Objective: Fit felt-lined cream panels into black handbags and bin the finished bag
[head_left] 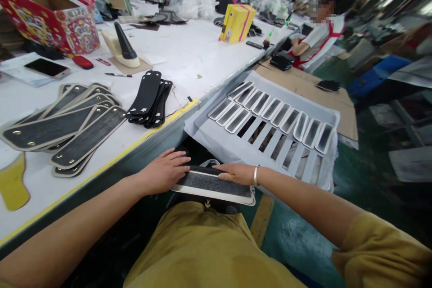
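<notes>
Resting on the pale-edged dark panel (216, 184) now, right in front of the mustard shirt (209, 247), with the left hand (165, 172) spread open at one end and the right hand (235, 173) laid open across the far edge, closed on nothing. Over left to the counter (189, 54), to a heap of grey pieces (89, 137) just beside the black strips (148, 94).

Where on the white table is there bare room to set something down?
The widest bare patch of the white table lies between the stack of black straps and the yellow box, with only small scraps on it. It is crowded at the near left, where pale-edged strips overlap, and beyond them around the phone and red box.
</notes>
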The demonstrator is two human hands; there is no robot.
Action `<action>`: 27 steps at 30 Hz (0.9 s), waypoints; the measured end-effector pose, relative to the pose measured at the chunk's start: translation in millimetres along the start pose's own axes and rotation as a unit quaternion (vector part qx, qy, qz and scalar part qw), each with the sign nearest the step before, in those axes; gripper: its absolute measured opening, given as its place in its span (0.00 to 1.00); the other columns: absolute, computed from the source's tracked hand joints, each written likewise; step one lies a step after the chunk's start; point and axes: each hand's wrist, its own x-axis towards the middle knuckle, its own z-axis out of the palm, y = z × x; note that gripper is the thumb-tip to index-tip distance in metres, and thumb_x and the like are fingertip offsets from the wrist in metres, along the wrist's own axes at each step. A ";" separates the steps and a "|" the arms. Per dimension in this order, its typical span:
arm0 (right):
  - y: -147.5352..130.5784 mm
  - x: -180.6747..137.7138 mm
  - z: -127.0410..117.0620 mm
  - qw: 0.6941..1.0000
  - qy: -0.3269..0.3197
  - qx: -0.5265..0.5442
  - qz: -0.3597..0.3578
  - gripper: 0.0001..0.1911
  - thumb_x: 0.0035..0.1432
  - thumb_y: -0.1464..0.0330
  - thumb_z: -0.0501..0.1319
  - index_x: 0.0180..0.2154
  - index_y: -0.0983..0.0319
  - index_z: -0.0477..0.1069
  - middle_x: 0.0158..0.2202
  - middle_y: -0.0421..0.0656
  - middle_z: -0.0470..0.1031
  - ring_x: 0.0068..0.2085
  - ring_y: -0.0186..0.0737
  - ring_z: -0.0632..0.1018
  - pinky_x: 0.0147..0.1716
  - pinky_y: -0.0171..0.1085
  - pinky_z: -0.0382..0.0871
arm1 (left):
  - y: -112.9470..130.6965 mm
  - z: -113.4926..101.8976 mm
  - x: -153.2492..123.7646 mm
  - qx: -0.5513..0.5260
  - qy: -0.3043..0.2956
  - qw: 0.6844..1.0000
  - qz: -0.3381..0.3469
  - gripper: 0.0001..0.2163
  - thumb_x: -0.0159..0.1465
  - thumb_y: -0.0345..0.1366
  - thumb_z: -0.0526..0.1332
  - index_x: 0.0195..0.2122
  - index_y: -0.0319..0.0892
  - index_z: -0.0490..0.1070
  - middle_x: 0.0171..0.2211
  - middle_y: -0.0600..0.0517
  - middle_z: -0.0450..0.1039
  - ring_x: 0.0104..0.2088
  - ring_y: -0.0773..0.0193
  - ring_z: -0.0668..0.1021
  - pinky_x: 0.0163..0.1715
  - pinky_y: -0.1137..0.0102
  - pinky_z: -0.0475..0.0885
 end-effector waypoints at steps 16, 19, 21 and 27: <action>-36.5 -110.7 86.1 0.909 0.399 -0.111 0.033 0.07 0.58 0.66 0.59 0.31 0.59 0.74 0.50 0.45 0.70 0.56 0.47 0.65 0.58 0.54 0.51 | 121.6 38.0 43.5 -0.090 0.043 0.994 -0.043 0.11 0.66 0.37 0.52 0.37 0.43 0.75 0.33 0.49 0.72 0.34 0.61 0.70 0.34 0.65 0.63; -31.2 -111.6 94.2 0.907 0.412 -0.086 0.030 0.06 0.57 0.66 0.59 0.32 0.58 0.74 0.51 0.46 0.70 0.58 0.48 0.63 0.58 0.54 0.51 | 125.9 39.6 44.7 -0.101 0.061 0.991 -0.066 0.12 0.67 0.38 0.51 0.39 0.44 0.75 0.32 0.49 0.72 0.34 0.62 0.71 0.36 0.65 0.63; -28.3 -112.0 100.1 0.903 0.423 -0.067 0.032 0.06 0.57 0.66 0.60 0.32 0.58 0.75 0.52 0.46 0.70 0.59 0.48 0.63 0.59 0.54 0.50 | 129.4 41.8 44.5 -0.105 0.076 0.988 -0.081 0.12 0.67 0.38 0.52 0.41 0.45 0.75 0.33 0.50 0.73 0.35 0.62 0.71 0.36 0.65 0.63; -21.6 -111.9 113.3 0.866 0.498 -0.021 0.047 0.07 0.58 0.65 0.59 0.34 0.59 0.75 0.53 0.47 0.68 0.59 0.48 0.62 0.59 0.53 0.53 | 133.1 44.6 45.4 -0.108 0.065 0.987 -0.096 0.11 0.66 0.38 0.54 0.37 0.48 0.76 0.36 0.51 0.74 0.36 0.62 0.71 0.36 0.64 0.62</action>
